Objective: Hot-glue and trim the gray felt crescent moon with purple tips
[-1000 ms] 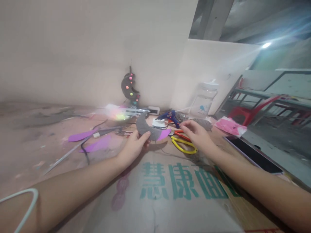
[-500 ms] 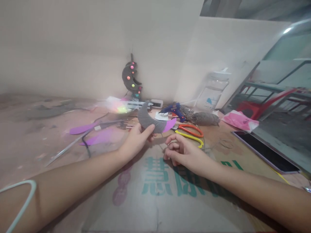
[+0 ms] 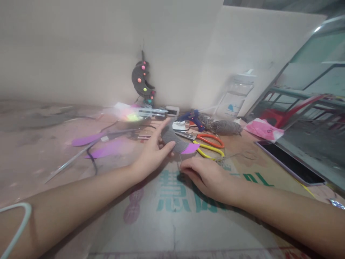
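Observation:
My left hand [image 3: 152, 153] holds a grey crescent-shaped felt piece [image 3: 173, 141] with a purple tip between thumb and fingers, just above the table. My right hand [image 3: 205, 176] rests knuckles-up on the cardboard sheet [image 3: 172, 219] with green printed characters, its fingers curled down and pinched together near a thin thread below the crescent. What the fingertips pinch is hidden. Yellow and orange scissors [image 3: 208, 145] lie just right of the crescent.
A blue glue gun [image 3: 192, 118], grey felt scraps [image 3: 223, 126], a clear plastic jar [image 3: 235, 95] and a pink bag [image 3: 264, 129] sit at the back. A decorated dark crescent [image 3: 140, 81] leans on the wall. Purple cut-outs [image 3: 107, 150] lie left, a phone [image 3: 289, 162] right.
My right hand drew back from the scissors and glue gun and settled on the cardboard, fingers curled. My left hand lowered the crescent slightly and its forefinger stretched out.

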Demonstrator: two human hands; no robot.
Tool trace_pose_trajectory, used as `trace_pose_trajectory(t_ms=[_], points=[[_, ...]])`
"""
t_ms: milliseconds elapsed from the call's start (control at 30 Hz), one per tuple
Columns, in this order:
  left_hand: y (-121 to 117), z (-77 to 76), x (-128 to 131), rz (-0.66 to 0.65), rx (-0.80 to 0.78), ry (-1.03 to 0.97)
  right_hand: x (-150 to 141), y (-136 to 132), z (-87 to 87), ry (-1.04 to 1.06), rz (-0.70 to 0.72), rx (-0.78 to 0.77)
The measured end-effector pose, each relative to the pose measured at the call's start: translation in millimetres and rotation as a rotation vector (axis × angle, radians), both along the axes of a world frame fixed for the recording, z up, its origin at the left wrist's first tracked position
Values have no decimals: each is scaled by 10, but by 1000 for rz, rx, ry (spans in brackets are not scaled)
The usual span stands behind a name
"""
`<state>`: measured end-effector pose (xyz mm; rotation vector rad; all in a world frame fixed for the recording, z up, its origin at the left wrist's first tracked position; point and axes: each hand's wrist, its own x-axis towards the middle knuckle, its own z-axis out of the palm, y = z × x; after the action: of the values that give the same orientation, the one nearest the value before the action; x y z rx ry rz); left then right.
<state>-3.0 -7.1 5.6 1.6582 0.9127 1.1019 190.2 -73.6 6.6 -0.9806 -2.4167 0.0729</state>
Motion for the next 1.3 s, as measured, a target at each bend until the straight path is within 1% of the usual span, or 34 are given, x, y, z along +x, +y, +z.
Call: trace_pose_trajectory(t_ms=[100, 200, 300, 433, 633, 733, 833, 933, 1033, 1133, 1233, 1300], points=[[-11, 2, -18, -15, 63, 111, 14, -3, -8, 5, 6, 32], [-27, -7, -18, -27, 128, 164, 34, 3, -7, 27, -1, -2], [-46, -38, -12, -37, 245, 235, 54, 11, -12, 53, 16, -37], [-60, -104, -17, -12, 384, 374, 67, 9, -23, 79, 55, -11], [-53, -177, -33, -18, 537, 417, 74, -1, -31, 75, 70, 24], [-55, -182, -38, -17, 557, 422, 88, -6, -11, 75, 95, 58], [-60, -174, -44, -18, 568, 423, 134, -12, 64, 92, 93, 115], [-61, -152, -46, -19, 575, 417, 218, 12, 177, 64, 22, 153], [-55, -123, -44, 17, 549, 405, 314, 81, 296, -9, -75, 170], [-50, -106, -42, 36, 524, 389, 378, 159, 412, -27, -143, 120], [-52, -103, -39, 38, 505, 375, 409, 210, 494, 8, -203, 7], [-56, -105, -40, 36, 484, 364, 425, 235, 509, 31, -261, -79]])
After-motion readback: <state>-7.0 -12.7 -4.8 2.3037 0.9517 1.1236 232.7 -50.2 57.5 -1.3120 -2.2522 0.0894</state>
